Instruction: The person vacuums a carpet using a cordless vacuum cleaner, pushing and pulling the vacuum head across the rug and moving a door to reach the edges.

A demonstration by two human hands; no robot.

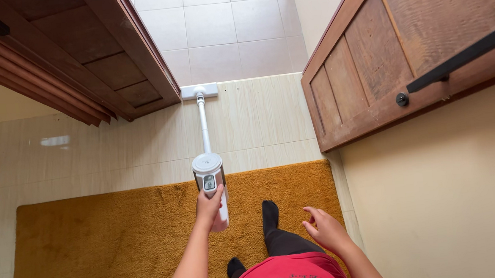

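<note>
Right now my left hand is clamped round the grip of the white stick vac, fingers wrapped tight, arm stretched fwd. Its wand runs straight out ahead of that hand & the flat floor head sits on the cream tiles at the doorway threshold, just short of the paler tiles beyond. My right hand hangs free beside my hip, fingers loose & spread, holding nothing, well apart from the vac. Below both hands is the mustard rug; my socked feet stand on it, one a step ahead of the other. Open wooden door leaves flank the head, one off to the left of my left hand, one w/ a black handle to the right of my right hand. Progress, as I judge it: head is working the threshold strip; can't tell from here which bits of rug or tile are already clean, no visible dirt either way.
</note>
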